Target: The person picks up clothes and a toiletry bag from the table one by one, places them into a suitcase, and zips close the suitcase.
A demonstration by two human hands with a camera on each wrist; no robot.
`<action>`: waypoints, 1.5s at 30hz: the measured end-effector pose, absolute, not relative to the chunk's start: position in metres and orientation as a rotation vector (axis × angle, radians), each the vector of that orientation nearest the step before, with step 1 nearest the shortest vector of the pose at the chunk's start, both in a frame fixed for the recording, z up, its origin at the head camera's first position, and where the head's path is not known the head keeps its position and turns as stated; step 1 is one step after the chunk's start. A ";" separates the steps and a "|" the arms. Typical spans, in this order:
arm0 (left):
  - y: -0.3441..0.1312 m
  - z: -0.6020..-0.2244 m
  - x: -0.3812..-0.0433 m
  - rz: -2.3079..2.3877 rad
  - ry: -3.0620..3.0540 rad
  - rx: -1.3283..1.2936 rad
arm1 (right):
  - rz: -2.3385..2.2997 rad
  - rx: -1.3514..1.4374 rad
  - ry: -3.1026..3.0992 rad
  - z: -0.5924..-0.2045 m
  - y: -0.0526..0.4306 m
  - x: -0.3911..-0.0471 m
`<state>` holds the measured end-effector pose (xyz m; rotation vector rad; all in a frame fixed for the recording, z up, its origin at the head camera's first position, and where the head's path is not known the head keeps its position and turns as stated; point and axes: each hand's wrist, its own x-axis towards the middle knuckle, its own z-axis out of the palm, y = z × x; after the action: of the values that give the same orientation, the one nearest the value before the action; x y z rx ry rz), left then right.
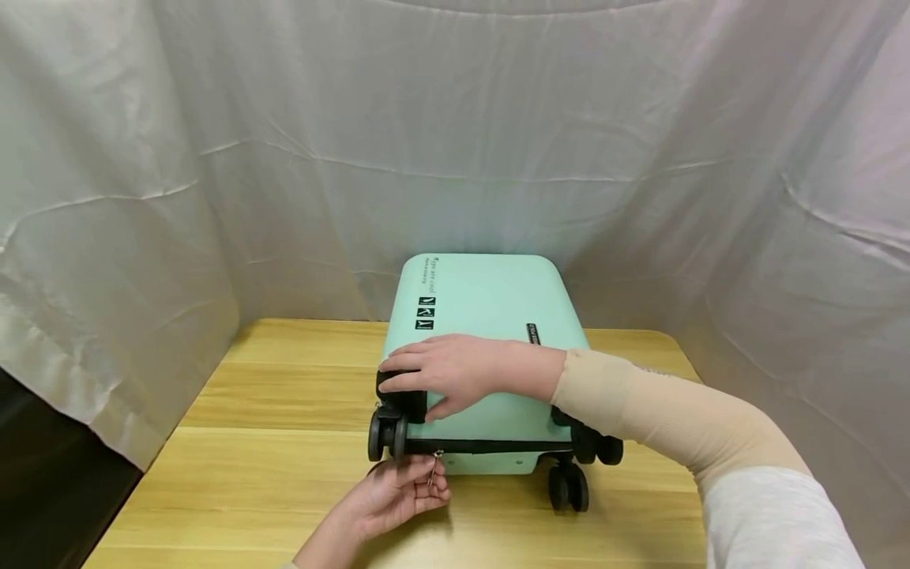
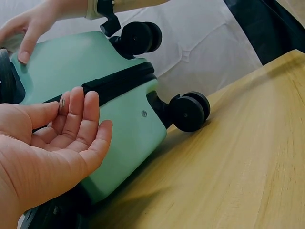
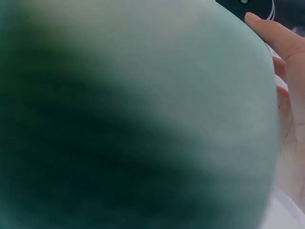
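Observation:
A mint-green suitcase lies flat on the table, its wheeled end facing me. My left hand is below its zipper band at the near end, palm up. Between thumb and index finger it pinches a small metal zipper pull. Across the suitcase's near left corner lies my right hand, its extended fingers spread over the black corner guard. The right thumb touches the shell beside that guard. In the right wrist view the green shell fills most of the picture.
Black double wheels stick out at the near right corner, with another pair at the near left. Under the suitcase is a wooden table. Pale grey curtains hang behind it and at both sides.

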<state>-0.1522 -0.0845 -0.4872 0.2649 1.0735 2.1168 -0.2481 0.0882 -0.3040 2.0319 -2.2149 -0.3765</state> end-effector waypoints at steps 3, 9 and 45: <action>-0.084 -0.487 -0.151 2.127 1.078 0.262 | -0.336 2.040 -2.286 -0.303 0.090 -0.248; -0.084 -0.484 -0.150 2.172 1.129 0.220 | -0.242 2.045 -2.349 -0.302 0.092 -0.250; -0.131 -0.472 -0.139 2.247 1.211 0.297 | -0.173 1.954 -2.633 -0.303 0.091 -0.254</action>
<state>-0.1393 -0.1310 -0.4723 0.2970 1.2107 2.2468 -0.2544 0.0909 -0.3028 1.9545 -2.6334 -0.1730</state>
